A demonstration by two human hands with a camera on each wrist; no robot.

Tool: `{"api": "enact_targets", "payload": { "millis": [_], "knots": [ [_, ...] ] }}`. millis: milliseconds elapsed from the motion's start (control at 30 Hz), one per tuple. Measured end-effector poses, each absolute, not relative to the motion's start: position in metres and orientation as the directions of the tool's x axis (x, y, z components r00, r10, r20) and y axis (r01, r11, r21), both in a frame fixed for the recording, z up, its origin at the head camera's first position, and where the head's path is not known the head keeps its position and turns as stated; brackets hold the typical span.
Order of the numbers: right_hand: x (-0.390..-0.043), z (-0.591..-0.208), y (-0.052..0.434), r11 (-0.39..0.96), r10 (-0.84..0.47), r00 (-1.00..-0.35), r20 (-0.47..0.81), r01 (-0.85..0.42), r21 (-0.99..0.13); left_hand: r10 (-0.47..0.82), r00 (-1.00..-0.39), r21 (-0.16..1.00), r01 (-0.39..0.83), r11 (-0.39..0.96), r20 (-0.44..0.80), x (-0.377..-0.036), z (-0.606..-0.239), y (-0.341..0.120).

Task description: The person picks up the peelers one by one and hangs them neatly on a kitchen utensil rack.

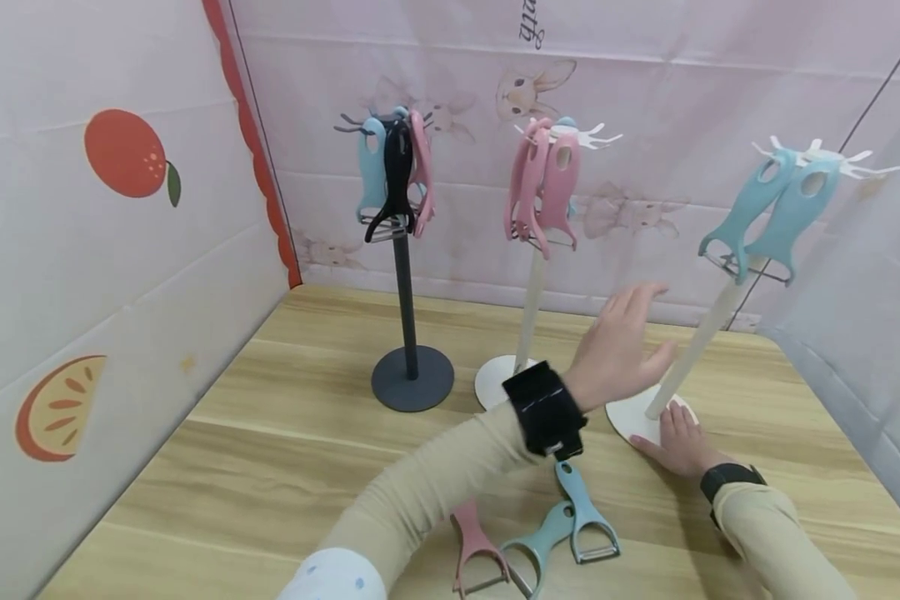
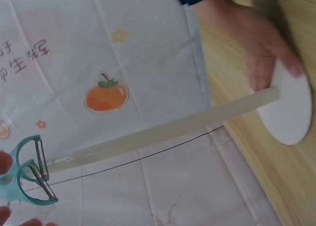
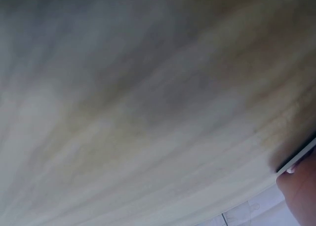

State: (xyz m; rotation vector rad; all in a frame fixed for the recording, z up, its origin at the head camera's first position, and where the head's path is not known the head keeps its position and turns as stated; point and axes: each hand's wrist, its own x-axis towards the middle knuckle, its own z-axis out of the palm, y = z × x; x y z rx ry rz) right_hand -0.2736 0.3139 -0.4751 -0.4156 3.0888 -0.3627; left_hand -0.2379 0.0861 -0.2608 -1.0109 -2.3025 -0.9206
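Note:
My left hand [image 1: 621, 346] is raised in front of the right white stand [image 1: 690, 354], its fingers spread and holding nothing. In the left wrist view its fingertips [image 2: 4, 163] show at the left edge, seen against two light-blue peelers [image 2: 37, 174]. Those blue peelers [image 1: 791, 208] hang from the stand's top hooks. My right hand [image 1: 682, 443] rests on the stand's round white base [image 1: 633, 417], fingers beside the pole and thumb near the front rim. In the right wrist view only a bit of that hand [image 3: 301, 191] shows at the base's edge.
A pink peeler [image 1: 476, 546] and two blue peelers [image 1: 588, 521] [image 1: 543, 542] lie on the wooden table [image 1: 270, 467]. Pink peelers [image 1: 558, 179] hang on the middle white stand [image 1: 531, 308]. Blue, black and pink peelers hang on the dark stand [image 1: 405, 308]. Printed cloth walls stand behind and beside.

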Motion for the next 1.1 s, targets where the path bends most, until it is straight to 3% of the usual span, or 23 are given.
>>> {"api": "enact_targets", "payload": {
  "millis": [233, 467, 700, 933, 1100],
  "knots": [
    [-0.276, -0.477, 0.315, 0.937, -0.253, -0.968, 0.007, -0.247, -0.248, 0.642, -0.698, 0.357, 0.715, 0.601, 0.316, -0.216, -0.298, 0.044],
    [-0.275, -0.475, 0.314, 0.935, -0.261, -0.965, 0.016, -0.257, -0.244, 0.622, -0.782, 0.236, 0.611, 0.756, 0.032, -0.198, -0.335, -0.008],
    [-0.269, -0.462, 0.309, 0.937, -0.25, -0.968, -0.023, -0.235, -0.259, 0.557, -0.83, 0.157, 0.549, 0.821, -0.007, -0.182, -0.362, -0.041],
    [-0.272, -0.465, 0.311, 0.937, -0.244, -0.968, -0.052, -0.222, -0.269, 0.573, -0.819, 0.097, 0.567, 0.818, -0.038, -0.17, -0.374, -0.058],
    [-0.275, -0.469, 0.312, 0.937, -0.251, -0.967, -0.051, -0.229, -0.263, 0.568, -0.816, 0.134, 0.554, 0.822, -0.111, -0.166, -0.39, -0.065]
  ]
}}
